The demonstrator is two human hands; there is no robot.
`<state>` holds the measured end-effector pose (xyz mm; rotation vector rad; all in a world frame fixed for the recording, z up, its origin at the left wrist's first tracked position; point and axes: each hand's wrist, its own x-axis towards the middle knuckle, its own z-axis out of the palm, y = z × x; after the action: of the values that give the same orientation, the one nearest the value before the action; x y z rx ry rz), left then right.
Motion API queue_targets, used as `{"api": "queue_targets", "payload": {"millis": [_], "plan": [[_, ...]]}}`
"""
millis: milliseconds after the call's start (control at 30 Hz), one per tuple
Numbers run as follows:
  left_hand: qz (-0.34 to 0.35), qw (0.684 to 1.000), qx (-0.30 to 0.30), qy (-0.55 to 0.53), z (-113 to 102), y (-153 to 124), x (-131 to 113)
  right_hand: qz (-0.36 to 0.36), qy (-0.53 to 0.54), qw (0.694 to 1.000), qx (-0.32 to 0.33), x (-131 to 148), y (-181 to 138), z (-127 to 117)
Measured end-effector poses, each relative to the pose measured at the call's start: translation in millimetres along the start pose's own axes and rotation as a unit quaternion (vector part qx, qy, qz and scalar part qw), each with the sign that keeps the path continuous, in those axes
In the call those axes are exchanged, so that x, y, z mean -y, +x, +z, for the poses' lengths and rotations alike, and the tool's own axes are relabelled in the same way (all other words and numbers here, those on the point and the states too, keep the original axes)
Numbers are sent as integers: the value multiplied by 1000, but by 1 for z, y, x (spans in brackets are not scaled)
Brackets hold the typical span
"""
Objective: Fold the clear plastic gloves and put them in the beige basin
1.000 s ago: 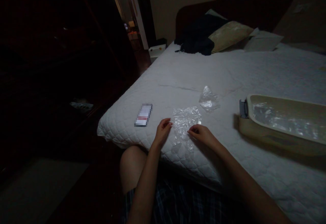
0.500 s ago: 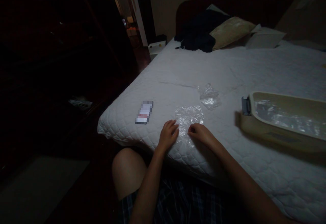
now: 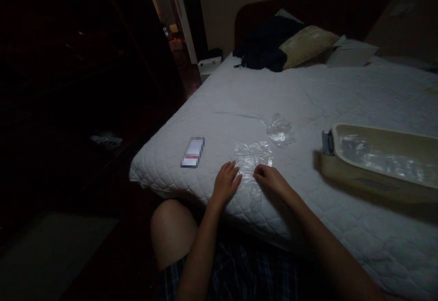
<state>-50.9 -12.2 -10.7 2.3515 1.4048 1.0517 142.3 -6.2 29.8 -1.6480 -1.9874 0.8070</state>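
A flat clear plastic bag [image 3: 252, 155] lies on the white quilted bed [image 3: 308, 95] near its front corner. My left hand [image 3: 226, 183] rests flat on the quilt with fingers stretched out, touching the bag's left edge. My right hand [image 3: 272, 178] sits at the bag's right edge, fingers curled in a pinch on the plastic. A second, crumpled clear plastic bag [image 3: 279, 130] lies just beyond the first.
A small flat packet [image 3: 192, 152] lies to the left on the bed. A beige tray-like case [image 3: 379, 161] with clear plastic inside sits at the right. Pillows [image 3: 308, 44] and dark clothing [image 3: 263, 47] are at the headboard. The floor at left is dark.
My left hand went from a pinch at the bag's edge to lying flat with fingers out. The bag lies flatter. My right hand barely moved.
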Motion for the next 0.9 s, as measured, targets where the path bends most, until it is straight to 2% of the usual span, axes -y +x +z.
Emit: {"api": "queue_targets", "payload": {"millis": [133, 267, 467, 600, 700, 767, 833, 900], "plan": [[-1, 1000, -2, 16, -1, 0, -1, -4, 1, 1000, -29, 0, -3, 2], [-19, 999, -10, -25, -2, 0, 0, -16, 56, 997, -58, -4, -5, -1], [-73, 984, -46, -154, -6, 0, 5, -2, 117, 988, -103, -18, -15, -17], [-94, 984, -41, -143, -18, 0, -6, 27, 140, 982, -124, -28, -29, -28], [-134, 989, -12, -60, -32, -2, -21, 71, 156, 976, -135, -36, -45, -29], [-202, 979, 24, -6, -40, -5, -28, 99, 161, 973, -135, -39, -58, -27], [-269, 959, 90, 6, -45, -9, -30, 119, 158, 973, -119, -40, -70, -24], [-313, 935, 161, -38, -45, -13, -28, 145, 158, 972, -94, -39, -80, -20]]}}
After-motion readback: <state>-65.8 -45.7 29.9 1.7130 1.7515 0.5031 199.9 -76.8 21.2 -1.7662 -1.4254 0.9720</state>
